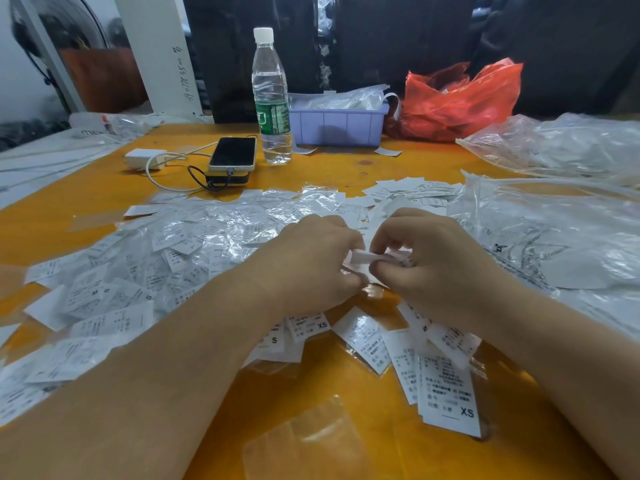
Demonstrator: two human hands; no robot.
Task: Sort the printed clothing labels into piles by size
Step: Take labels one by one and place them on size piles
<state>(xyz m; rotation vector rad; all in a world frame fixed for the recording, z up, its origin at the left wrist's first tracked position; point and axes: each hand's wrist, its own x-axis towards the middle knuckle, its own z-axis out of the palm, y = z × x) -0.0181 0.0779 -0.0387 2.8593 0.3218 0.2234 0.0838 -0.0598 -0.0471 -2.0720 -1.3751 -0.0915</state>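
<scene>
A wide heap of white printed labels (145, 271), many in clear sleeves, covers the left and middle of the orange table (346, 393). My left hand (311, 265) and my right hand (433, 258) meet above the heap's middle, both pinching one small white label (363, 257) between their fingertips. A small pile of XS labels (446, 386) lies under my right forearm. Labels marked S and XS (304, 329) lie below my left wrist. Another small pile of labels (412, 190) sits further back.
A water bottle (272, 98), a phone (232, 154) on a power bank with a white charger (145, 159), a purple bin (337, 123) and a red plastic bag (457, 102) stand at the back. Clear plastic bags (554, 237) fill the right side.
</scene>
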